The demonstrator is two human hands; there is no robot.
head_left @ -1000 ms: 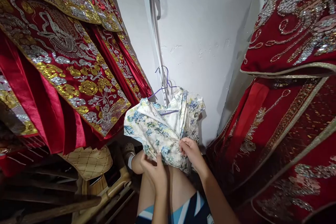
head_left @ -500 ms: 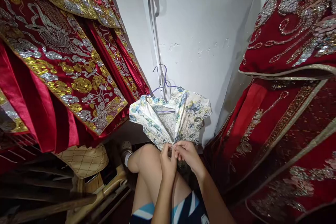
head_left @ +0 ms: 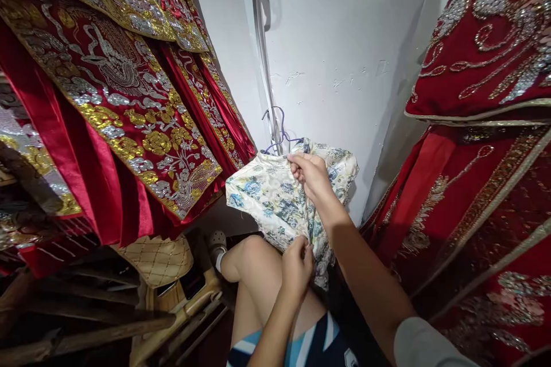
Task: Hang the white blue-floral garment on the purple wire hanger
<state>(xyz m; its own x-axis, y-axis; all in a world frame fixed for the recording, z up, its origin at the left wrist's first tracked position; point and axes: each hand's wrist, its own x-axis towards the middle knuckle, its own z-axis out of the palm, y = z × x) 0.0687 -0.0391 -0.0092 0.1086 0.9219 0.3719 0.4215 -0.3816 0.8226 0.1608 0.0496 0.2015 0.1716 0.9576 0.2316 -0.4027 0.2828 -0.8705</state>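
Note:
A white short-sleeved shirt (head_left: 269,195) with blue and yellow flowers hangs in front of me on a purple hanger (head_left: 283,126). Its two front halves meet along a line running down the middle. My right hand (head_left: 310,175) pinches the shirt at the top of this line, by the neck. Lower down, the fingers of my left hand (head_left: 298,264) are closed on the same front edge, above my knee. Any small fastener between my fingertips is too small or hidden to make out.
Red sequined garments (head_left: 159,120) hang close on the left, and more red embroidered garments (head_left: 465,183) on the right. A thin metal pole (head_left: 263,57) stands against the white wall (head_left: 344,28). At lower left is a wooden chair (head_left: 193,304) with a quilted cream cushion (head_left: 155,261).
My right hand has moved up from beside my left hand to the neck. The shirt's open V-shaped front has come together. My left hand stays low, gripping the front.

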